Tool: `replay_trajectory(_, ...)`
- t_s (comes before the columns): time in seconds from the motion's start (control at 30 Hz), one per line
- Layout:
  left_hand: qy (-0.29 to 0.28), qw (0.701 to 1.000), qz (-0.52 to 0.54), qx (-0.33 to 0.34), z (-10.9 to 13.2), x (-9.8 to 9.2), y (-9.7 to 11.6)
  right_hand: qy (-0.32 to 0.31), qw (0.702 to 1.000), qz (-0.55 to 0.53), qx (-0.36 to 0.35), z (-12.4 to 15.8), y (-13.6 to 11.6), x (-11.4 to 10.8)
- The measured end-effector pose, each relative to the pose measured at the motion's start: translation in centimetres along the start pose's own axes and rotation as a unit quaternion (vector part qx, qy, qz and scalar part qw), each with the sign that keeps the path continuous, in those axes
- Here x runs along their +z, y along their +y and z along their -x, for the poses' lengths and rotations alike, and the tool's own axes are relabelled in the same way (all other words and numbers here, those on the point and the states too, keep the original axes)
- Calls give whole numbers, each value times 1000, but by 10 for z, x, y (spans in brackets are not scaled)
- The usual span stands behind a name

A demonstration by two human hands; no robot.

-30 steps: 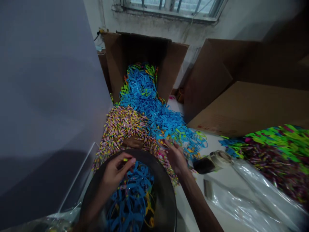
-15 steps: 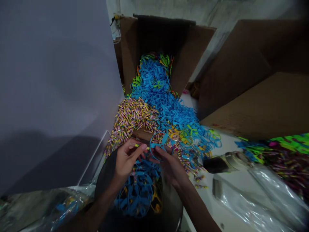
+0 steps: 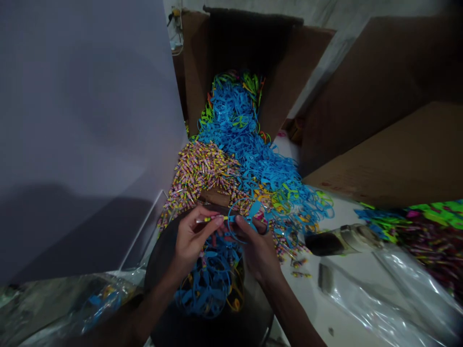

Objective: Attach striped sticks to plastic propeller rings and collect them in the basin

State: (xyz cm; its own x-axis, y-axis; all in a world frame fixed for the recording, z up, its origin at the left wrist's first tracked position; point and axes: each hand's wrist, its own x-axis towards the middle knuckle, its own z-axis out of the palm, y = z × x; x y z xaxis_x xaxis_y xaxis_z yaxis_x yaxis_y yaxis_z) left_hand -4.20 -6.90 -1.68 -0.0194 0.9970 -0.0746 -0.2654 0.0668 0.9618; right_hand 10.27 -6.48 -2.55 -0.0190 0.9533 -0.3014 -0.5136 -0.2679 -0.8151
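My left hand (image 3: 193,236) pinches a small yellow-and-pink stick piece (image 3: 217,218) between thumb and fingers. My right hand (image 3: 257,243) grips a blue plastic propeller ring (image 3: 254,209), its thumb pressed on the near blade. The stick's right end meets the left rim of the ring; whether it is joined there I cannot tell. Below both hands, a dark round tub (image 3: 162,270) holds several more blue rings (image 3: 208,289) and an orange one. Beyond the hands lies a heap of pink-and-yellow stick pieces (image 3: 202,166).
A pile of blue rings (image 3: 235,115) spills from an open cardboard box (image 3: 282,82). Another carton (image 3: 390,154) stands on the right. A dark cylinder (image 3: 333,242) and clear plastic bags (image 3: 376,299) lie on the white table (image 3: 307,303). A grey panel (image 3: 90,120) rises at left.
The stick's end and the ring's rim have come together between my hands. The ring has turned slightly and sits a little further right in view. The view has shifted slightly.
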Motion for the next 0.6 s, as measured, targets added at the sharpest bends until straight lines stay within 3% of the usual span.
replay_trajectory(0.17, -16, 997, -76, 14, 3, -5, -1, 47, 998, 21, -32, 2, -5, 2)
replay_trajectory(0.33, -41, 991, -128, 24, 3, -10, 10, -6, 1000, 28, -11, 2, -8, 2)
replay_trajectory(0.47, -23, 990, -135, 17, 4, -11, 12, -8, 1000, 15, 6, 4, -4, 0)
replay_trajectory(0.6, -52, 984, -169, 18, 6, -15, 12, -14, 999, 29, -5, 5, -2, -3)
